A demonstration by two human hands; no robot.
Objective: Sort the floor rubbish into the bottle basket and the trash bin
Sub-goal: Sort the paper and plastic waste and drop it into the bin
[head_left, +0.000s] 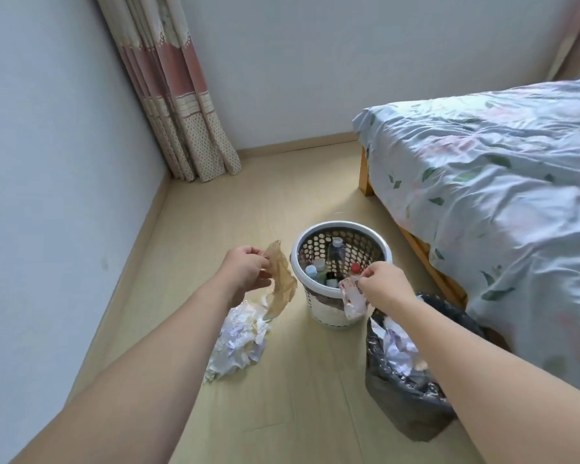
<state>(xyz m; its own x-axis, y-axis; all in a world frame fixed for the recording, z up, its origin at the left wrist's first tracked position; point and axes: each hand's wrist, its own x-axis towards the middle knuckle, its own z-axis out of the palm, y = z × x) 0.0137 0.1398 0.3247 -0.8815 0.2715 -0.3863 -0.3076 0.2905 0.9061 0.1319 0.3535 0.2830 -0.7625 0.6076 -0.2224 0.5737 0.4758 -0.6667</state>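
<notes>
My left hand (248,271) pinches a brown crumpled wrapper (280,279) above the paper heap (240,343) on the floor. My right hand (384,284) grips a white scrap (352,298) (pink-stained) between the bottle basket (340,272), with bottles standing inside, and the black-lined trash bin (406,373).

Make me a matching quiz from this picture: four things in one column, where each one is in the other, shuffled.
Things:
1. brown wrapper
2. bottles
3. paper pile
4. white scrap

Places:
A. inside the perforated basket
B. held in the right hand
C. lying on the floor
D. held in the left hand

Pairs: 1-D, 2-A, 3-C, 4-B
</notes>
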